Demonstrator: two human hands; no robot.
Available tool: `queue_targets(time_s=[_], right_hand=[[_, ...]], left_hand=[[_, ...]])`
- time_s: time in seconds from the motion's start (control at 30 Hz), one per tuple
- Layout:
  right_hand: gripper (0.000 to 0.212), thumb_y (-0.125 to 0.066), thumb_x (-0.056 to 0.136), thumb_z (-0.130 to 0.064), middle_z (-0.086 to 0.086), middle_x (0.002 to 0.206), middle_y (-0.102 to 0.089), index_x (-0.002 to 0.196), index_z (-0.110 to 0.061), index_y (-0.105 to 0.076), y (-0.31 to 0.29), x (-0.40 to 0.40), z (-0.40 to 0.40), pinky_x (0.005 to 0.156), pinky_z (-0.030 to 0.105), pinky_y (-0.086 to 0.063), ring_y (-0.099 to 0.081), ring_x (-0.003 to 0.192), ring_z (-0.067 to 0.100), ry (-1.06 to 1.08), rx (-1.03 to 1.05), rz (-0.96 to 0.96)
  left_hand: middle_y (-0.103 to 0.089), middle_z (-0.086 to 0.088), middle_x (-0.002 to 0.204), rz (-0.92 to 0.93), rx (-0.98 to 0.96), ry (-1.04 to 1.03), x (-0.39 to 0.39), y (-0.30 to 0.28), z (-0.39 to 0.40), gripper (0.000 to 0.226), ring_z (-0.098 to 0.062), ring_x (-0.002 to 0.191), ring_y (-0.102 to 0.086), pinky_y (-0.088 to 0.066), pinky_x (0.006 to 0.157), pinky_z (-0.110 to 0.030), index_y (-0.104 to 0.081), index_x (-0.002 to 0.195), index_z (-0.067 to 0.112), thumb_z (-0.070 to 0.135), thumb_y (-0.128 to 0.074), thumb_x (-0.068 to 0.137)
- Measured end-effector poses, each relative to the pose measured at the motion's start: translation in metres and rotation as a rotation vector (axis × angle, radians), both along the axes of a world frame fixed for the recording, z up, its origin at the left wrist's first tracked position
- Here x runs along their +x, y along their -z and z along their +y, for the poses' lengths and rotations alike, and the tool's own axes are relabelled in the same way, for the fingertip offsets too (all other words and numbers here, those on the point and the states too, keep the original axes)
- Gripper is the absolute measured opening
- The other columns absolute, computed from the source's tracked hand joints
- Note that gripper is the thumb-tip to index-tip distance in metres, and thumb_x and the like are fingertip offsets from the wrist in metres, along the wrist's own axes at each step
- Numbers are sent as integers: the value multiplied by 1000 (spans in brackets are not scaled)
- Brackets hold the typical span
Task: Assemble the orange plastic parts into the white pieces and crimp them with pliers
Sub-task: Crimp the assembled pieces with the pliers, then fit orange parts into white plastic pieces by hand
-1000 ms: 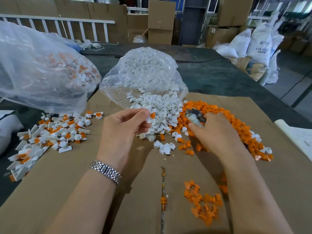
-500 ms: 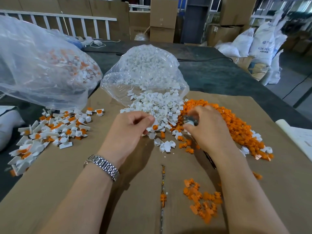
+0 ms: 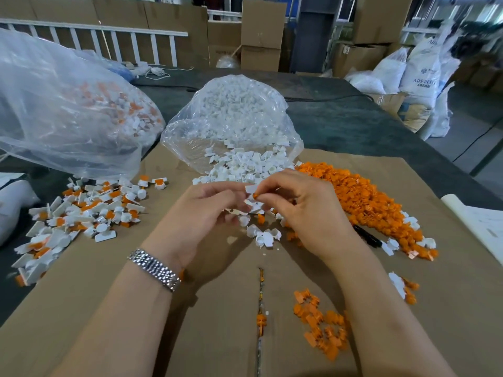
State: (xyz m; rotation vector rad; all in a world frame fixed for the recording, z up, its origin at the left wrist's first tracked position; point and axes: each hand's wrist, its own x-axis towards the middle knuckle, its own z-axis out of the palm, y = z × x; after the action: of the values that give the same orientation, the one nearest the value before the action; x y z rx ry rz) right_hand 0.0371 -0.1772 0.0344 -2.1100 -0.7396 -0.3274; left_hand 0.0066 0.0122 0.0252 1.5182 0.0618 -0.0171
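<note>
You are at the fitting step: your left hand (image 3: pixel 202 210) pinches a white piece (image 3: pixel 251 189) between thumb and curled fingers, and your right hand (image 3: pixel 302 210) pinches a small orange part (image 3: pixel 255 196) at its fingertips, touching the underside of that white piece. Both hands hover above the middle of the cardboard sheet (image 3: pixel 109 281), just in front of the spilled white pile (image 3: pixel 245 165) at the mouth of the clear bag (image 3: pixel 234 118).

Whether the orange part is already seated cannot be told; it looks only started. Next, I judge, you need to press it home squarely, then take up the pliers (image 3: pixel 367 238), whose dark handle lies on the sheet just right of your right wrist, beside the orange heap (image 3: pixel 367 197). Finished pairs (image 3: pixel 81 213) lie toward the sheet's left edge.
</note>
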Motion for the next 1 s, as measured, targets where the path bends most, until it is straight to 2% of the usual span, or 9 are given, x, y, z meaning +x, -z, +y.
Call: queue_targets(time_s=[0.07,0.1,0.2,0.33,0.53,0.7,0.83,0.9,1.0], right_hand=[[6,-72,92,-13,-11,89,-66,94,-17,-75,-2,1,-2,79,33,-54,-65,87,10,12,6,7],[5,-72,92,-12,-9,89,-66,95,-16,-75,-2,1,-2,79,32,-53,-65,87,10,8,0,6],[3,-70,94,-12,-6,89,-64,94,-14,-73,-1,-1,3,76,26,-50,-61,85,8,-5,-40,-15],[3,-67,95,-11,-5,90,-63,96,-11,-70,-1,-1,5,75,26,-48,-58,83,9,26,-43,-45],[4,-67,95,-8,0,89,-65,94,-8,-70,0,-2,7,75,27,-49,-60,82,13,50,-8,-45],[3,-69,94,-7,-2,88,-62,92,-8,-70,-5,-2,1,74,19,-46,-58,83,11,-36,-3,-50],[11,-68,95,-12,-5,91,-67,104,-16,-72,-2,-1,1,74,19,-51,-64,83,9,-6,57,65],[22,-66,97,-15,-8,93,-68,117,-23,-67,2,1,1,73,22,-54,-67,81,9,55,52,143],[18,-65,98,-20,-12,94,-66,115,-24,-66,6,3,1,78,30,-57,-64,81,6,128,-56,150]], left_hand=[[-79,-10,99,-24,26,102,-2,0,0,31,-26,100,-73,-57,89,-31,-76,106,15,11,-84,77],[-79,-9,98,-62,70,118,-3,1,-1,33,-22,95,-75,-58,84,-25,-74,109,12,10,-83,77],[-79,-8,85,-148,147,21,-3,0,-7,17,-15,77,-77,-56,69,-15,-74,101,1,4,-76,85],[-78,-7,78,-206,170,-74,-2,3,-14,17,-18,73,-77,-58,68,-18,-74,99,1,7,-78,84],[-77,5,72,-281,271,-154,-2,7,-20,12,-10,68,-76,-54,65,-12,-72,90,19,10,-79,84],[-78,-9,76,-224,137,-67,-3,3,-16,11,-20,72,-77,-57,66,-17,-73,93,3,6,-77,83],[-77,-9,76,-190,174,-67,-3,0,-12,16,-16,68,-76,-54,62,-14,-72,93,-1,7,-79,82],[-77,-5,76,-175,311,-159,-2,0,-7,15,-10,65,-73,-53,60,-13,-72,91,7,13,-82,81],[-73,3,83,-154,553,-470,2,2,13,13,-11,72,-70,-51,63,-20,-67,91,20,21,-79,87]])
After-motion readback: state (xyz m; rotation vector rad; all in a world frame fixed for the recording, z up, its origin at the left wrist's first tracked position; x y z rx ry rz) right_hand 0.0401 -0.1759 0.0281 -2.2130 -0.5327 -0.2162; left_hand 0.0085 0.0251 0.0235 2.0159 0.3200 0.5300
